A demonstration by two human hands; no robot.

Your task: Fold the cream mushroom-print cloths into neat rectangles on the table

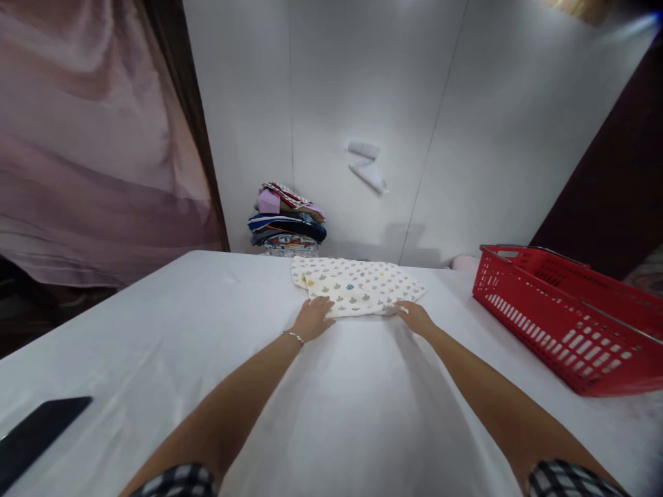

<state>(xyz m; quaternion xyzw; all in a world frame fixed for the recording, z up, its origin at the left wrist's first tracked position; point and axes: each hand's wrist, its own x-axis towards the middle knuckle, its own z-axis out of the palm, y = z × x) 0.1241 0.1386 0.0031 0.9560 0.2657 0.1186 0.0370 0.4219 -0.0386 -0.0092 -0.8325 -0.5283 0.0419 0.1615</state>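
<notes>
Head view has both my arms reaching forward over the white-covered counter (pixel 155 352); on the far part of it lies a cream cloth (pixel 362 281), with small grey prints and a few blue and yellow ones, its far side close to the far edge of the counter; my two hands are well apart from each other, one at each end of the near edge of the cloth. My left hand (pixel 313 319) rests at the near left corner, the fingers on the fabric and the thumb spread away from them; my right hand (pixel 416 319) touches the near right part with its fingertips; whether either one grips the fabric, I cannot tell. Around my left wrist is a silvery bracelet (pixel 295 337); both my sleeves (pixel 176 480) are checked in black and white. Beyond the cloth, to the left, a stack of folded fabrics (pixel 288 219) stands before the pale wall (pixel 331 90); at the right is a red basket (pixel 539 304); near me, at the left, lies a dark flat object (pixel 41 438).
</notes>
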